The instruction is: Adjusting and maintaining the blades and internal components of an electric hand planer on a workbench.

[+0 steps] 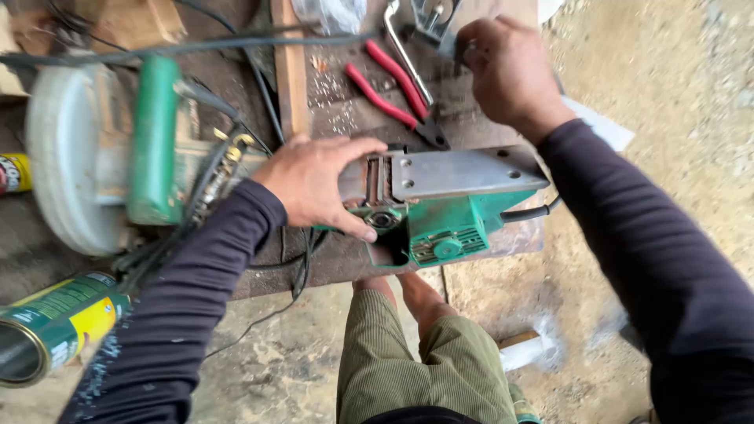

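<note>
place: workshop | signs: pliers (393,86), circular saw (102,157), sawdust-strewn bench (345,118)

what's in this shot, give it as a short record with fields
left hand: grips the end of the green planer, which lies sole plate up
right hand: closed on a small metal part, hard to identify
pliers: red handles, lying on the bench between the hands
saw: green and white, left of the planer
can: green and yellow, lower left
</note>
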